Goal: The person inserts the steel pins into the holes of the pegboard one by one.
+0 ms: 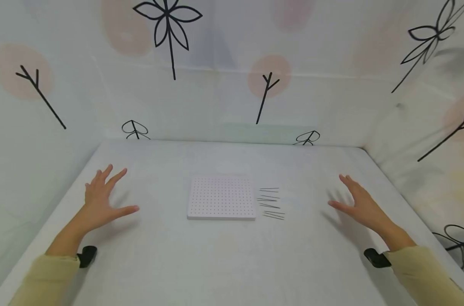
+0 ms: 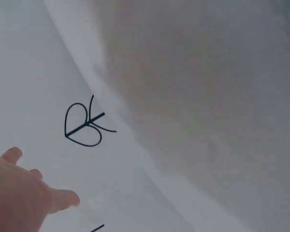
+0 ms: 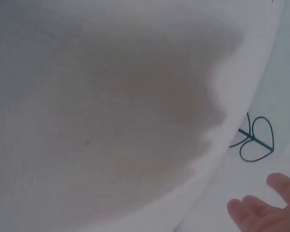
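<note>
In the head view my left hand [image 1: 101, 203] hovers over the left side of the table, fingers spread and nothing in it. On the opposite side my right hand [image 1: 360, 204] is held above the table with its thumb apart from the fingers, also holding nothing. Between them lies a flat white pegboard [image 1: 222, 198] with rows of small holes. Just right of the board, several thin dark metal pins [image 1: 270, 199] lie in a loose column. The wrist views show part of the left hand [image 2: 24, 198] and the right hand's fingertips [image 3: 266, 208], away from the board and pins.
The white table [image 1: 224, 259] reaches to a cloth backdrop [image 1: 216, 102] printed with black plant drawings and pale coloured spots. This cloth also stands along the left and right sides. A dark wrist camera [image 1: 87, 256] sits on the left wrist, another wrist camera [image 1: 377, 258] on the right.
</note>
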Demonstrator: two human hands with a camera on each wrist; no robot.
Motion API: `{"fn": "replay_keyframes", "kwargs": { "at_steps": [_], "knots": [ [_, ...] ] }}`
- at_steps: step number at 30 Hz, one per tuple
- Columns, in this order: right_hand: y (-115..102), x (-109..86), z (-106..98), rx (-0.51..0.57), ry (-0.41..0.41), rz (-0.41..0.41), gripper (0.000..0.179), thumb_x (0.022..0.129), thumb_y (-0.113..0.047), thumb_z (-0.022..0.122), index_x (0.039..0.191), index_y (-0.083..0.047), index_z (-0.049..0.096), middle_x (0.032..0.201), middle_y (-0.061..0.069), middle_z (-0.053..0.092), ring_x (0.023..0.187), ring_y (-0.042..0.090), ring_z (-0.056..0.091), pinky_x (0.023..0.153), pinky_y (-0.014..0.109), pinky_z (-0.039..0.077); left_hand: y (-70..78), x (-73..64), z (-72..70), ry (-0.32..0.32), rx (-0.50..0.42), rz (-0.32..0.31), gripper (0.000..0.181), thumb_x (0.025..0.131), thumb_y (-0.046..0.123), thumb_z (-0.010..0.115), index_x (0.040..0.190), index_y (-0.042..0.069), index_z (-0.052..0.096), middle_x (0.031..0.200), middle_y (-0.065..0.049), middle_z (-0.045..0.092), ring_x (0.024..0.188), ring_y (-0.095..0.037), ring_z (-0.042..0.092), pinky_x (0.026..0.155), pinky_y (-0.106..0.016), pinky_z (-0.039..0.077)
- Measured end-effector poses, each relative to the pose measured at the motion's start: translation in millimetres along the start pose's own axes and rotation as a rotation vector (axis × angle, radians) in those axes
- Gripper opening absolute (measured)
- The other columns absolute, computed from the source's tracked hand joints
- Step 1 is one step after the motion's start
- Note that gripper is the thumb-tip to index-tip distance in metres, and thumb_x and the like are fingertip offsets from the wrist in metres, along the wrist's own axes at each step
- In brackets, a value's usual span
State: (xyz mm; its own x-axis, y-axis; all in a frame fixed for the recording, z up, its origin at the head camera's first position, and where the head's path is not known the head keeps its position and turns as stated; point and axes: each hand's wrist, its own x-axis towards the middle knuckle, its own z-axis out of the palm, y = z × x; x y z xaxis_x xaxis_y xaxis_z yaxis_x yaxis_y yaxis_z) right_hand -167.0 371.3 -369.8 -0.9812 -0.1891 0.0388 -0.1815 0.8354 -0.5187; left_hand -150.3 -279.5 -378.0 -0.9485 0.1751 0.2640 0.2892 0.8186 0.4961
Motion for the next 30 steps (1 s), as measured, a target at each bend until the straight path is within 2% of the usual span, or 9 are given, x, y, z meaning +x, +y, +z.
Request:
{"fn": "replay_keyframes", "kwargs": {
  "at_steps": [4, 7, 10, 17, 24, 30],
  "knots": [
    [-1, 2.9, 4, -0.010, 0.036, -0.055, 0.080, 0.085, -0.032, 0.068, 0.144, 0.001, 0.024, 0.144, 0.032, 0.019, 0.129, 0.051, 0.018, 0.093, 0.069, 0.022, 5.9, 2.4, 2.5, -0.042, -0.088, 0.005, 0.091, 0.071, 0.037, 0.079, 0.145, 0.013, 0.031, 0.153, -0.018, 0.005, 0.137, -0.041, -0.009, 0.094, -0.075, 0.001],
    [-3, 5.2, 6, -0.026, 0.071, -0.104, 0.070, 0.084, -0.024, 0.070, 0.137, 0.004, 0.035, 0.137, 0.033, 0.030, 0.124, 0.051, 0.027, 0.091, 0.067, 0.027, 9.7, 3.8, 4.7, -0.072, -0.127, 0.004, 0.082, 0.072, 0.037, 0.079, 0.140, 0.012, 0.040, 0.153, -0.013, 0.010, 0.139, -0.036, -0.005, 0.089, -0.078, 0.014],
    [-5, 8.8, 9, -0.044, 0.110, -0.152, 0.059, 0.081, -0.016, 0.072, 0.130, 0.004, 0.044, 0.131, 0.030, 0.039, 0.119, 0.049, 0.034, 0.090, 0.064, 0.031, 12.7, 5.8, 7.1, -0.098, -0.152, 0.006, 0.074, 0.072, 0.039, 0.079, 0.135, 0.013, 0.047, 0.153, -0.008, 0.016, 0.140, -0.031, 0.000, 0.089, -0.076, 0.020],
    [-10, 15.7, 17, -0.053, 0.134, -0.190, 0.046, 0.080, -0.010, 0.072, 0.121, 0.001, 0.053, 0.123, 0.024, 0.049, 0.114, 0.043, 0.041, 0.088, 0.061, 0.035, 18.7, 11.4, 11.9, -0.132, -0.168, 0.042, 0.062, 0.072, 0.041, 0.078, 0.124, 0.012, 0.058, 0.147, -0.007, 0.030, 0.139, -0.030, 0.013, 0.093, -0.070, 0.023],
    [-12, 20.5, 21, -0.043, 0.115, -0.183, 0.044, 0.081, -0.009, 0.072, 0.120, 0.000, 0.055, 0.121, 0.022, 0.052, 0.113, 0.042, 0.044, 0.089, 0.060, 0.037, 28.1, 15.1, 14.4, -0.152, -0.197, 0.050, 0.055, 0.073, 0.040, 0.078, 0.117, 0.011, 0.062, 0.146, -0.004, 0.034, 0.138, -0.028, 0.017, 0.097, -0.067, 0.023],
    [-16, 24.5, 24, -0.042, 0.120, -0.215, 0.042, 0.080, -0.009, 0.072, 0.119, 0.000, 0.057, 0.118, 0.020, 0.055, 0.108, 0.041, 0.047, 0.087, 0.058, 0.039, 33.2, 19.8, 20.7, -0.161, -0.201, 0.075, 0.054, 0.072, 0.039, 0.079, 0.116, 0.011, 0.063, 0.143, -0.005, 0.037, 0.137, -0.029, 0.019, 0.098, -0.065, 0.024]
  ]
}}
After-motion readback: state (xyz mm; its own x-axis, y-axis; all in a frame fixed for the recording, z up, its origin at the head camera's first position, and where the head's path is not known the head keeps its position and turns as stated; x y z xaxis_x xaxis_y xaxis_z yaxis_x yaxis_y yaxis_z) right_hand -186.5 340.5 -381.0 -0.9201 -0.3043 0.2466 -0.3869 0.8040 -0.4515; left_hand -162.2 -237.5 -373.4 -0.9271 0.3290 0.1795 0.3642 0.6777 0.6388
